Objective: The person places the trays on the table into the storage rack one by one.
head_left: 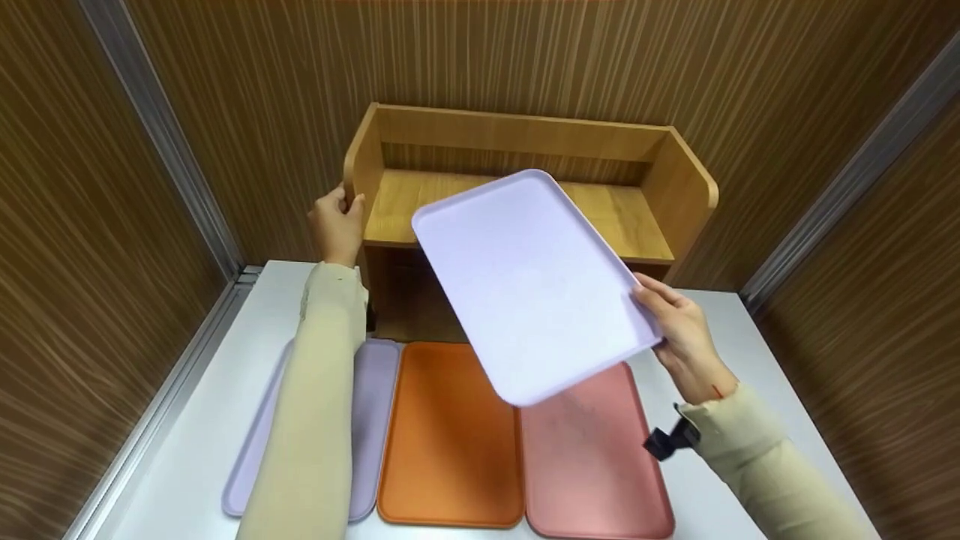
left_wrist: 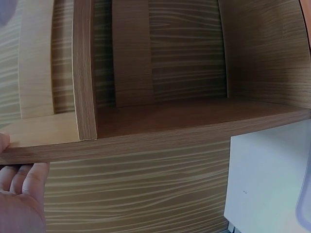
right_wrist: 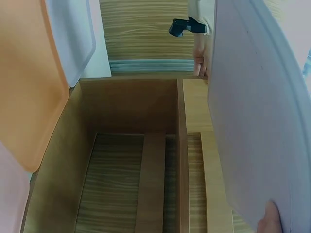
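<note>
My right hand (head_left: 688, 341) grips a light purple tray (head_left: 536, 285) by its lower right corner, thumb on the upper face. The tray is held tilted in the air, in front of the wooden shelf (head_left: 517, 196), and covers part of it. In the right wrist view the same tray (right_wrist: 257, 107) stands nearly edge-on beside the shelf. My left hand (head_left: 337, 225) holds the front edge of the shelf's left side panel (head_left: 362, 169). The left wrist view shows its fingers (left_wrist: 34, 179) on one side of that panel and the thumb on the other.
On the white table (head_left: 202, 420) lie a purple tray (head_left: 375, 420), partly under my left sleeve, an orange tray (head_left: 450, 442) and a pink tray (head_left: 596, 457), side by side before the shelf. Wood-patterned walls (head_left: 885, 247) enclose the table on the left, back and right.
</note>
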{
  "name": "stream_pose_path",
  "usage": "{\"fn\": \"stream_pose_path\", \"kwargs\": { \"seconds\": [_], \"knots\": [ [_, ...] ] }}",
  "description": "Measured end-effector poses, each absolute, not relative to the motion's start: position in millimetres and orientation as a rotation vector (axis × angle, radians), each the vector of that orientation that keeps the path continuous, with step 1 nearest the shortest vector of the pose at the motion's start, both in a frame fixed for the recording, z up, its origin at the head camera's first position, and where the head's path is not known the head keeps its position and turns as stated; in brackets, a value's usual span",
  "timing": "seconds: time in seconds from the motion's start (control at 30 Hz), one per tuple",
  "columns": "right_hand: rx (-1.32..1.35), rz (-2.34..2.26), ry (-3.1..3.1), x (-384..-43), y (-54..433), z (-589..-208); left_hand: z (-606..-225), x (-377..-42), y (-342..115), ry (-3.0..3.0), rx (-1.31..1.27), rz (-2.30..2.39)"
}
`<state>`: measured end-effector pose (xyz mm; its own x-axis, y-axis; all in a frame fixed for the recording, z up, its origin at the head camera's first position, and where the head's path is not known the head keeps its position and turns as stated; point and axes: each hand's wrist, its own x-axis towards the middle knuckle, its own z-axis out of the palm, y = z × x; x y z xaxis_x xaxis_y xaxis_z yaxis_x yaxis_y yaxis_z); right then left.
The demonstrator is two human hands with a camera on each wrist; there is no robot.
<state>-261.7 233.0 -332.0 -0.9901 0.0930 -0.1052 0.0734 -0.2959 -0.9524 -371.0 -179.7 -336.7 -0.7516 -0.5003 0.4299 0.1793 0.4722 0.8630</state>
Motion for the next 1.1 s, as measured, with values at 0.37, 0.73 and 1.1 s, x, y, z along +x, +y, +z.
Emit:
{"fn": "stream_pose_path", "kwargs": {
  "seconds": [0.37,0.73,1.1],
  "knots": [
    [-0.284,2.479,-1.703,-291.1,190.4,-333.3,-333.7,-370.5,-179.6,-2.040,0.267,-1.329],
    [-0.338,2.426,-1.672,-315.0,150.7,-336.0,-334.2,-368.7,-177.6,-2.019,0.266,-1.329],
    [-0.394,2.434,-1.548,-330.5,116.7,-341.7,-334.7,-369.5,-175.5,-2.009,0.269,-1.381]
  ]
}}
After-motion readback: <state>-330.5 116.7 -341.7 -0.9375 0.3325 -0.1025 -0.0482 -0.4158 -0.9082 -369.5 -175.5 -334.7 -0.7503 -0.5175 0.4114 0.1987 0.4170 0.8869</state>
